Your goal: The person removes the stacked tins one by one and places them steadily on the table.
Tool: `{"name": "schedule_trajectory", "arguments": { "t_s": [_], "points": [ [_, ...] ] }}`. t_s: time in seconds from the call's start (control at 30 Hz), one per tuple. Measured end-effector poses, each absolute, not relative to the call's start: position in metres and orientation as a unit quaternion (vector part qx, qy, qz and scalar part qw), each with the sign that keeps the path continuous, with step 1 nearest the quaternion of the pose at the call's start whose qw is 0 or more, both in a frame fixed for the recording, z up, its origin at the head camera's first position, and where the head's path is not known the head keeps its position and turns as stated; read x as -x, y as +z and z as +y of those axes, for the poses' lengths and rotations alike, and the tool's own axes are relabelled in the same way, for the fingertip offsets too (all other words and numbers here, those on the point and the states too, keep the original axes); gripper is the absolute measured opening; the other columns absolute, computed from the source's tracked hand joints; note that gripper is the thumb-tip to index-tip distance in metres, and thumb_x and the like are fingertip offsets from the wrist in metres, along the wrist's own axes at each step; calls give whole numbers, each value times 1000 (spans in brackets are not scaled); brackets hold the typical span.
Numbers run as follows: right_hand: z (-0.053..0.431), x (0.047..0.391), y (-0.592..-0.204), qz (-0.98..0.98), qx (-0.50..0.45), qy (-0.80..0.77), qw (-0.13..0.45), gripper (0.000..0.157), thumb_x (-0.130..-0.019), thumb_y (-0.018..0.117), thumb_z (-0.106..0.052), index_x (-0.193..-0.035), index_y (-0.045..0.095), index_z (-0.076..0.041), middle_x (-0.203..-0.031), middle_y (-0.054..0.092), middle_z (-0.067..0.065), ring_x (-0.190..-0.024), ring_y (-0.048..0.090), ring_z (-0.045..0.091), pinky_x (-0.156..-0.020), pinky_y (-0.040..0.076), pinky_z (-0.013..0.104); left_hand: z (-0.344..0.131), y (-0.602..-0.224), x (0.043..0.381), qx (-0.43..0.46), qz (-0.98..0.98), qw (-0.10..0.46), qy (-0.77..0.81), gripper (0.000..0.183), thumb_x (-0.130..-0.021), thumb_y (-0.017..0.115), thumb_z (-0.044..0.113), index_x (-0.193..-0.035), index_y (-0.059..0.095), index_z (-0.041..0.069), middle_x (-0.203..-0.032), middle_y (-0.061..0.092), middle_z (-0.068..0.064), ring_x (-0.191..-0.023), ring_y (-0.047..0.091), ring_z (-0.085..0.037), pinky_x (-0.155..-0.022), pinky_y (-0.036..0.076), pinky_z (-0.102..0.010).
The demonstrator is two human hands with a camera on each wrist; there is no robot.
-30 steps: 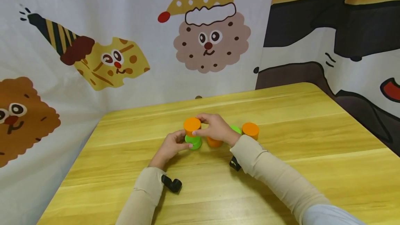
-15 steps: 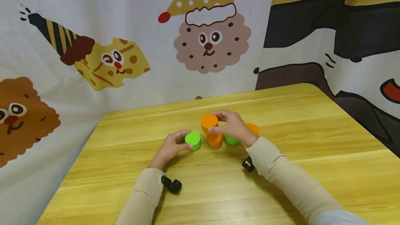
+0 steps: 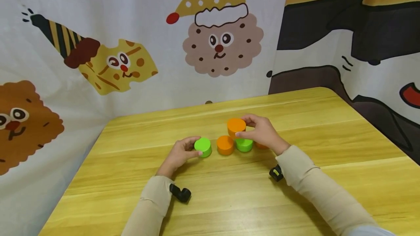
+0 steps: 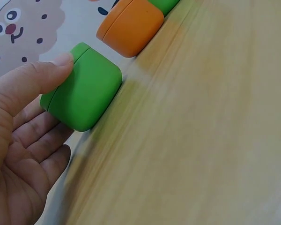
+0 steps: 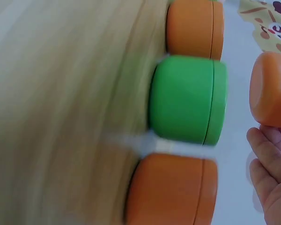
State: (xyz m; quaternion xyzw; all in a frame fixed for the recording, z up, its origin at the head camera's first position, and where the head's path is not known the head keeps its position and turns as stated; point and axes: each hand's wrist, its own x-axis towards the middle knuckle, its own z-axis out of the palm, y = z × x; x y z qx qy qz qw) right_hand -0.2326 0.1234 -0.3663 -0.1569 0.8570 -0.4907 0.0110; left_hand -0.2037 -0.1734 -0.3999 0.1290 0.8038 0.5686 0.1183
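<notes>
My left hand (image 3: 178,154) holds a small green round container (image 3: 202,146) by its sides, thumb in front and fingers behind, at the left end of a row on the table. In the left wrist view a lid seam rings this green container (image 4: 86,91). My right hand (image 3: 264,133) grips an orange round container (image 3: 236,126) raised over the row, with a second green container (image 3: 244,145) below it. An orange container (image 3: 225,145) stands between the two green ones. The last orange container (image 3: 262,146), at the right end, is partly hidden by my right hand.
The wooden table (image 3: 210,199) reaches back to a white curtain (image 3: 131,3) with cartoon food prints. Black wrist cameras (image 3: 180,193) show near both cuffs, over the table. The containers stand close together in the row.
My right hand has carried the orange container rightward, from above the left green container, past the standing orange one, to above the second green one. My left hand has stayed in place.
</notes>
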Motion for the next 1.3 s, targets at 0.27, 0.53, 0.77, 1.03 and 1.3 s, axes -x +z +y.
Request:
{"name": "schedule_trajectory", "arguments": {
  "t_s": [0.27,0.53,0.77,1.03,1.3],
  "points": [
    [157,228,-369,864,126,-488,-2,58,-73,79,-31,-117,56,-1,-114,59,17,-113,56,32,-94,46,44,-173,-400,203,-125,805,119,568,54,-82,68,2,-132,48,-2,-130,53,-18,-120,50,-32,-99,42,-39],
    [185,225,-369,878,93,-468,-23,60,-75,77,-35,-117,55,1,-113,59,19,-112,56,34,-93,45,46,-172,-400,204,-120,803,119,572,55,-82,68,0,-133,47,-3,-131,52,-19,-121,49,-32,-100,41,-40],
    [207,222,-371,881,74,-466,-39,59,-76,76,-36,-117,55,1,-114,59,19,-111,55,34,-94,44,46,-172,-399,204,-122,804,123,568,55,-82,68,1,-133,47,-2,-132,51,-19,-122,48,-32,-101,40,-40],
    [225,217,-369,882,61,-463,-58,57,-78,74,-35,-118,55,1,-113,59,17,-108,56,31,-76,40,8,-172,-397,205,-131,805,117,567,55,-82,67,1,-133,46,-4,-132,51,-20,-122,48,-32,-101,40,-41],
    [237,213,-375,892,59,-446,-40,60,-79,72,-39,-120,53,0,-118,57,17,-113,53,35,-88,48,30,-172,-397,204,-127,806,124,565,55,-83,67,1,-134,45,-3,-132,51,-20,-122,48,-33,-100,41,-41]
  ]
}}
